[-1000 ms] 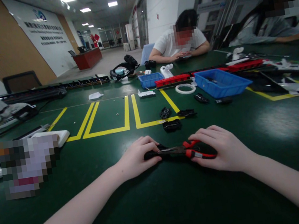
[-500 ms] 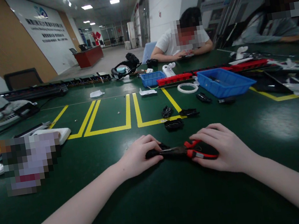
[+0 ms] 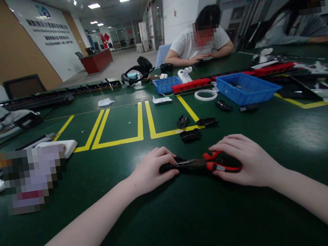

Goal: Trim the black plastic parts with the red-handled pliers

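Note:
My left hand [image 3: 155,170] is closed around a small black part [image 3: 167,167] on the green table [image 3: 179,223]. Red-handled pliers [image 3: 199,163] lie level in my right hand [image 3: 245,161], its fingers wrapped round the handles. The dark jaws point left and meet the black part beside my left fingertips; what exactly they grip is too small to tell. Just beyond the pliers are several black pieces, one a ribbed black piece [image 3: 190,136].
A large blue bin [image 3: 250,92] and a small blue bin [image 3: 167,85] stand farther back, near a white ring [image 3: 206,95] and red strips [image 3: 192,86]. A white device [image 3: 70,147] lies left. Two people sit across the table.
The pliers and my right hand have shifted slightly to the right, and the jaws now look closer together. My left hand stays nearly in place.

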Motion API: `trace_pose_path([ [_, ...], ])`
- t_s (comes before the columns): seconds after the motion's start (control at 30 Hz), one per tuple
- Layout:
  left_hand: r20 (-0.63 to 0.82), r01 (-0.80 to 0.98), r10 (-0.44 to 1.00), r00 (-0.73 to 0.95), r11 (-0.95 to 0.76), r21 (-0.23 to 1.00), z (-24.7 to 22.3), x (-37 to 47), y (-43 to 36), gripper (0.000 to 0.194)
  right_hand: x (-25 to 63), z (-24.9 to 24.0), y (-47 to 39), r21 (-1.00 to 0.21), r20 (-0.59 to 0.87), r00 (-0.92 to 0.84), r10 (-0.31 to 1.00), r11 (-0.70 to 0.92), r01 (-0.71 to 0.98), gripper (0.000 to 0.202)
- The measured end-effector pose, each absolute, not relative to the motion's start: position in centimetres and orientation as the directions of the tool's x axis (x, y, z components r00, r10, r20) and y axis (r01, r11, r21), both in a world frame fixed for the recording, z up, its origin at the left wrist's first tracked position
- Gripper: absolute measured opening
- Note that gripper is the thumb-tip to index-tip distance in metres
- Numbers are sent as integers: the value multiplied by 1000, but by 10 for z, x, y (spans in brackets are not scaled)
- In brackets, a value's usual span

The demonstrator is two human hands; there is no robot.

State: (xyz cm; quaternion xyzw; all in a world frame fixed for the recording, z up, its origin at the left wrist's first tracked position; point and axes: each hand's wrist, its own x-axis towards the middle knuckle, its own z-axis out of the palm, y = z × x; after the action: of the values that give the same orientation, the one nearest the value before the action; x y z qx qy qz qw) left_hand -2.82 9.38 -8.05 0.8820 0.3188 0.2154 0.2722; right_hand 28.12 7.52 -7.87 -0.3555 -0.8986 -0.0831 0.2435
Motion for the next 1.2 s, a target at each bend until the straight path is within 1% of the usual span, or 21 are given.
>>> trace_pose_path([
  [0.1, 209, 444, 678, 705, -651, 616, -81, -28, 94, 7, 282, -80, 75, -53, 500, -607, 618, 722, 690, 42],
  [0.3, 203, 445, 678, 706, -649, 617, -79, -28, 94, 6, 281, -81, 74, -61, 498, -613, 613, 730, 681, 41],
  [0.8, 209, 442, 669, 713, -660, 607, -79, -28, 94, 7, 277, -67, 74, 11, 498, -653, 570, 749, 662, 35],
  [1.2, 196, 454, 673, 714, -657, 602, -78, -28, 94, 7, 278, -69, 75, -9, 474, -649, 594, 741, 671, 35],
])
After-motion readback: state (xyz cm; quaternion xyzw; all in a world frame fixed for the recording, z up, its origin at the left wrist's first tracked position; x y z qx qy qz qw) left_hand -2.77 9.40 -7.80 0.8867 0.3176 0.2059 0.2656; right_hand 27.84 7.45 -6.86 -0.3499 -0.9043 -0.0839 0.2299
